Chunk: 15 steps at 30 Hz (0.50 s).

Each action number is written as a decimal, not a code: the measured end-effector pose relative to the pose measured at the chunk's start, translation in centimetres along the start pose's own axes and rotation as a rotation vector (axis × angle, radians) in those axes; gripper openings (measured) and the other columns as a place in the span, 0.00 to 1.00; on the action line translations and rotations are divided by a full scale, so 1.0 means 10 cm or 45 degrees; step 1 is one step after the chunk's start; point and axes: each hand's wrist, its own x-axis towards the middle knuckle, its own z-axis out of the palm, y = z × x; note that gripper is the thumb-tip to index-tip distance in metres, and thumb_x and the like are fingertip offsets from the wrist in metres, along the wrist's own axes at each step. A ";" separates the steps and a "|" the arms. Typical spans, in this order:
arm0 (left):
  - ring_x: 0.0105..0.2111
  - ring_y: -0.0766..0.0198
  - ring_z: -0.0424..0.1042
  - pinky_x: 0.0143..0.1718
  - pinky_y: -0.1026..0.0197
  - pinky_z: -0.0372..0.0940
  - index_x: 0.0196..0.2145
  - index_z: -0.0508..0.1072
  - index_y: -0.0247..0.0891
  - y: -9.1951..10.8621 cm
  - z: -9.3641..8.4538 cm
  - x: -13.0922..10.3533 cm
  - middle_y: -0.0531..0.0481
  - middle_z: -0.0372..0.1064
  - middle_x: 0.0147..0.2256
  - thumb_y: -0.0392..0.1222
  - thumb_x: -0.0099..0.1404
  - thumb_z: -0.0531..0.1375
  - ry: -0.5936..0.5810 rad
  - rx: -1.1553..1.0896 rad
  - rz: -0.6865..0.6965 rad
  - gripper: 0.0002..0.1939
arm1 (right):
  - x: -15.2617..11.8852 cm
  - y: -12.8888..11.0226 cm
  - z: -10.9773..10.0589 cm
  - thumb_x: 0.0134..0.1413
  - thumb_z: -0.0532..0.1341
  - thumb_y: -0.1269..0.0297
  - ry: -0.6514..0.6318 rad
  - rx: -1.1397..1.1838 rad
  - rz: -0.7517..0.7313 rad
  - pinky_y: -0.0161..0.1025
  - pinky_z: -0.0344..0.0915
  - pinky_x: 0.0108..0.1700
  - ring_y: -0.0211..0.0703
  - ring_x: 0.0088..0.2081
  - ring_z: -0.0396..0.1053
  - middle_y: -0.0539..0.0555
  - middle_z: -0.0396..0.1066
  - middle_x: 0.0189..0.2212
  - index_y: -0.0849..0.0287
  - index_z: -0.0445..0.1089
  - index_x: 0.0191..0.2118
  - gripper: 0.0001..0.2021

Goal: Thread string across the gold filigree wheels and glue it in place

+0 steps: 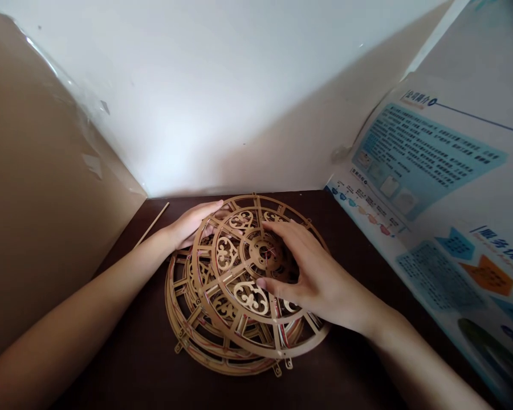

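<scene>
A round, laser-cut wooden ornament frame made of several stacked rings with scroll patterns lies on a dark brown table. Its top ring is tilted up toward the left. My left hand grips the far-left rim of the frame. My right hand rests on top, fingers spread over the central hub, thumb pressing on an inner ring. Thin red threads run between the rings.
A thin wooden stick lies at the table's back left. A brown cardboard panel stands on the left, a white wall behind, and a printed blue-and-white poster board leans on the right.
</scene>
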 end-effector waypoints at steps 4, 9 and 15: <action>0.40 0.54 0.86 0.47 0.55 0.79 0.56 0.80 0.34 -0.01 -0.04 0.01 0.38 0.84 0.47 0.49 0.77 0.61 -0.028 0.047 0.008 0.19 | -0.01 -0.02 -0.02 0.65 0.69 0.43 -0.027 0.052 0.032 0.60 0.56 0.75 0.58 0.74 0.56 0.59 0.56 0.73 0.45 0.51 0.75 0.41; 0.44 0.58 0.85 0.50 0.60 0.77 0.56 0.80 0.35 -0.03 -0.07 0.02 0.40 0.83 0.48 0.48 0.75 0.63 -0.010 0.049 0.024 0.18 | 0.00 0.00 0.00 0.64 0.69 0.43 -0.055 0.067 0.026 0.61 0.56 0.76 0.59 0.74 0.56 0.60 0.56 0.73 0.47 0.53 0.74 0.41; 0.43 0.56 0.85 0.48 0.58 0.78 0.53 0.81 0.35 -0.02 -0.06 0.02 0.40 0.83 0.48 0.47 0.74 0.63 -0.025 0.111 0.035 0.17 | -0.02 0.02 -0.02 0.65 0.67 0.41 -0.118 0.117 0.097 0.61 0.53 0.77 0.59 0.75 0.53 0.60 0.53 0.74 0.47 0.52 0.75 0.41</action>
